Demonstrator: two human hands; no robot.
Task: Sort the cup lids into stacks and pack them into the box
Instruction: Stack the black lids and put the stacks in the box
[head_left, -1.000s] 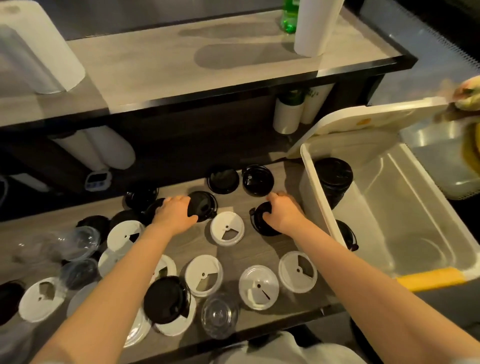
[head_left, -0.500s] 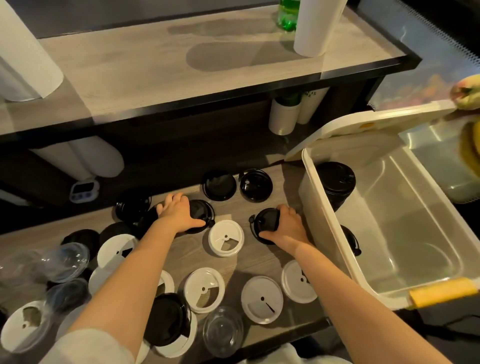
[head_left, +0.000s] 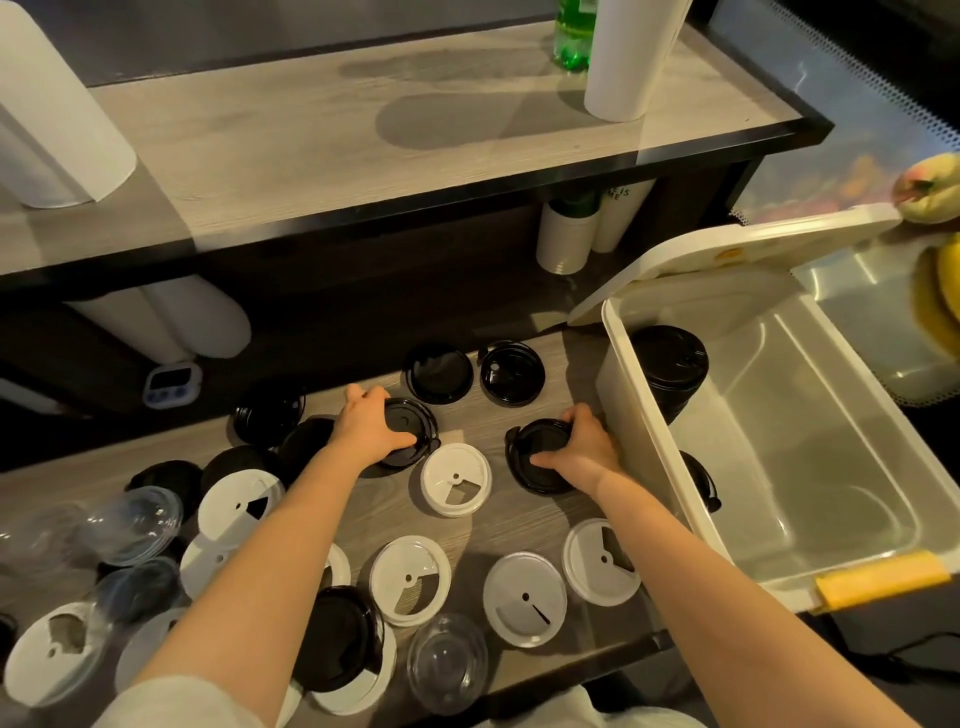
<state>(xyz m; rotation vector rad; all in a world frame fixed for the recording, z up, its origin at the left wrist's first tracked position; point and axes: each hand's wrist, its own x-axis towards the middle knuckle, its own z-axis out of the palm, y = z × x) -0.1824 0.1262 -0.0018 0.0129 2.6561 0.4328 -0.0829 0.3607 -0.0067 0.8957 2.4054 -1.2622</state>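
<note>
White lids (head_left: 524, 597) are lying flat along the near edge of the table (head_left: 519, 525). Just beyond them, the left hand (head_left: 369, 431) is gripping one black lid (head_left: 408, 418), its fingers curling over the far rim and its thumb on the near side. The right hand (head_left: 582, 452) is gripping another black lid (head_left: 543, 439) the same way, just beside the box (head_left: 644, 410), where a black stack (head_left: 667, 364) is standing in the far corner.

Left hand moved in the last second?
Yes. The left hand has slid right, further onto the black lid and closer to the white lid, which stayed put.
</note>
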